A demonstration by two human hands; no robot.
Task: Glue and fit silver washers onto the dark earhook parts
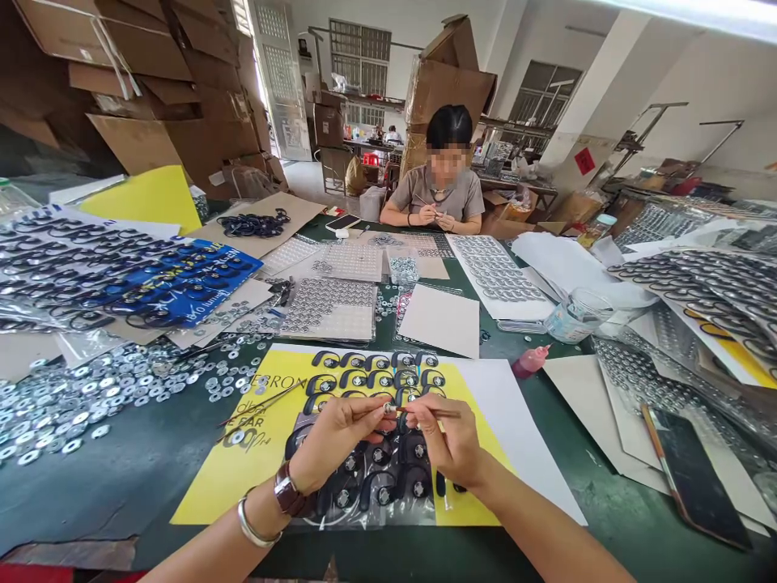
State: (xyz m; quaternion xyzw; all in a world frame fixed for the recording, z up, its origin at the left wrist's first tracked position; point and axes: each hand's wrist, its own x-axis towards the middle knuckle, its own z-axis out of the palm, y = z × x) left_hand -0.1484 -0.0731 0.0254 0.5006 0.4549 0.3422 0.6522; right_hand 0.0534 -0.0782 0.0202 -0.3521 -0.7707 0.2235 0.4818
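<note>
My left hand (331, 441) pinches a small round metallic piece (388, 409) between thumb and fingertips. In my right hand (449, 441) is a thin brown-handled stick (447, 414), likely a fine brush, its tip at the metallic piece; the tip itself is too small to make out. Both hands are over rows of black ear-hook pieces (380, 455) with silvery round centres, lying on clear plastic. Beneath them is a yellow and white printed sheet (206, 478). Tweezers (267, 402) rest on its left part.
Loose metal washers (109, 397) spread across the left. A red-pink squeeze bottle (530, 361) stands right of the sheet. A dark phone (698, 478) lies farther right. Trays of small parts (331, 308) and blank card (440, 320) lie ahead. Opposite sits a co-worker (437, 190).
</note>
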